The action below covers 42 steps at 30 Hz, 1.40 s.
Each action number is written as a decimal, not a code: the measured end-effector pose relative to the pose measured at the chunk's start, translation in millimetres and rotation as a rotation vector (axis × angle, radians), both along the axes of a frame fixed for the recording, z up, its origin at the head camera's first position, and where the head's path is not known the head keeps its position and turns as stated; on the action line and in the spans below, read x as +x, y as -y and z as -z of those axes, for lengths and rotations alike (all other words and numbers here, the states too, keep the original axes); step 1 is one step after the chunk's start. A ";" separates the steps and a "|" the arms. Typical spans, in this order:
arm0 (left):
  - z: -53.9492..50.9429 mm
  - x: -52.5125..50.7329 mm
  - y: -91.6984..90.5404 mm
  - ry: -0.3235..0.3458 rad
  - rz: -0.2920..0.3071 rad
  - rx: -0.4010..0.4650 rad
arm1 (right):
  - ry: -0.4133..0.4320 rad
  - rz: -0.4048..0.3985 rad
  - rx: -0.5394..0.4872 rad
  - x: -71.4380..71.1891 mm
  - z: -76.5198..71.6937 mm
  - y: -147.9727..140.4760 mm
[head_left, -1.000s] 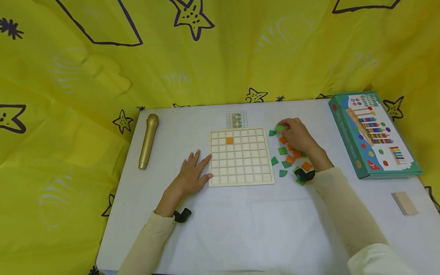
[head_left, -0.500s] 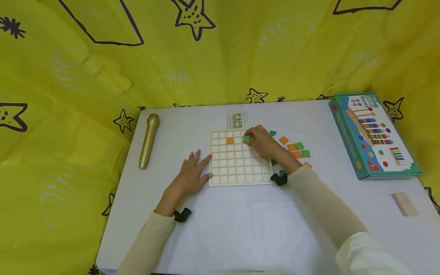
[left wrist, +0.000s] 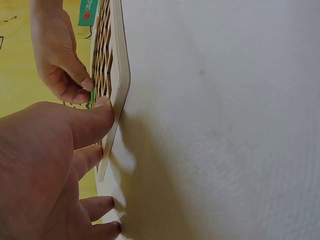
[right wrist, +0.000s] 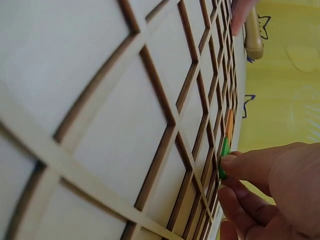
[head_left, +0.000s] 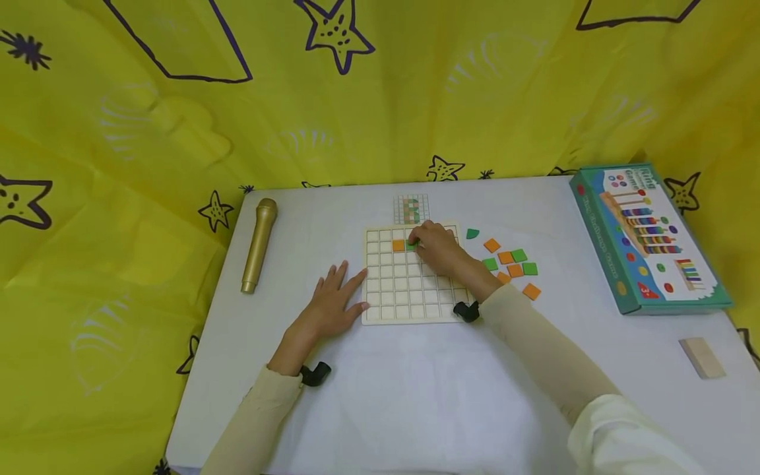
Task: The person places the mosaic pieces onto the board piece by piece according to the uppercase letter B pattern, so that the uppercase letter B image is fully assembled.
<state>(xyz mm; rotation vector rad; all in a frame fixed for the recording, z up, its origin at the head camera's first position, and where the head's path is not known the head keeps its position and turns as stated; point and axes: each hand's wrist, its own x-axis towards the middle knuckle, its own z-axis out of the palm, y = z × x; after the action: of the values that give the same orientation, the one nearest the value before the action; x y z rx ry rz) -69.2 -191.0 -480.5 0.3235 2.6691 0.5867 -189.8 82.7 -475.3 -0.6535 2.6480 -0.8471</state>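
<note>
A wooden grid board (head_left: pixel 410 290) lies on the white table. An orange square tile (head_left: pixel 398 245) sits in one cell of its second row. Just right of that, my right hand (head_left: pixel 441 249) pinches a green square tile (right wrist: pixel 224 156) between thumb and fingers, at the neighbouring cell. Whether the tile lies fully in the cell, I cannot tell. My left hand (head_left: pixel 330 303) rests spread at the board's left edge, and its thumb (left wrist: pixel 95 120) touches the rim. Behind the board is a small pattern card (head_left: pixel 411 208), partly coloured green and orange.
Loose orange and green tiles (head_left: pixel 515 270) lie right of the board, some hidden by the right arm. A gold microphone (head_left: pixel 259 245) lies at the left. A green game box (head_left: pixel 650 239) and a wooden block (head_left: pixel 702 357) are on the right. A yellow cloth (head_left: pixel 380 119) hangs behind.
My right hand picked a green square tile from the loose pieces and carried it left over the board, to beside the orange tile. The left hand has stayed at the board's edge.
</note>
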 end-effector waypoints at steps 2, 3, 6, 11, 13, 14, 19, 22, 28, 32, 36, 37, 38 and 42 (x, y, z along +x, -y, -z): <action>0.6 1.3 -0.5 0.002 0.001 -0.004 | -0.003 0.005 0.001 2.3 -0.1 0.9; 0.7 1.9 -0.8 0.003 0.000 -0.002 | -0.007 0.007 0.002 3.4 0.0 1.2; 1.6 3.8 -0.7 0.010 -0.001 -0.004 | -0.022 0.007 0.008 6.6 -0.5 0.4; 2.4 6.4 0.0 -0.004 0.002 0.018 | -0.018 0.020 0.010 7.7 -4.2 -12.3; 1.8 7.4 0.0 -0.008 0.004 0.023 | 0.002 0.051 0.006 5.3 -7.1 -23.1; 1.7 7.8 0.3 -0.010 0.005 0.023 | 0.015 0.073 0.004 3.5 -9.7 -29.2; 1.3 8.2 1.5 -0.007 0.010 0.021 | 0.093 0.193 0.049 -8.8 -18.3 -65.2; 1.3 7.6 2.0 -0.004 0.013 0.013 | 0.137 0.227 0.118 -14.7 -22.4 -83.4; 0.7 7.7 3.1 -0.007 0.010 0.006 | 0.222 0.237 0.194 -18.8 -17.7 -99.5; 1.5 7.8 3.4 -0.005 0.014 0.017 | 0.236 0.183 0.152 -17.4 -9.3 -99.4; 2.3 5.8 2.2 -0.016 0.018 0.015 | 0.184 0.151 0.111 -16.3 -6.1 -97.7; 2.5 5.2 1.9 -0.021 0.017 0.012 | 0.173 0.150 0.108 -16.2 -6.4 -97.5; 2.4 4.5 1.6 -0.023 0.016 0.008 | 0.167 0.152 0.101 -15.8 -7.3 -97.6; 2.1 1.4 0.9 -0.030 0.015 0.007 | 0.138 0.160 0.074 -16.0 -10.6 -101.4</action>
<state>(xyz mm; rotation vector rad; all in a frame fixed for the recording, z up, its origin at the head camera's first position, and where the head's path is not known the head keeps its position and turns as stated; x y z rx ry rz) -67.8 -191.9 -482.6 0.3564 2.6919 0.5912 -205.8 184.1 -464.7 -0.3556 2.6178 -0.7999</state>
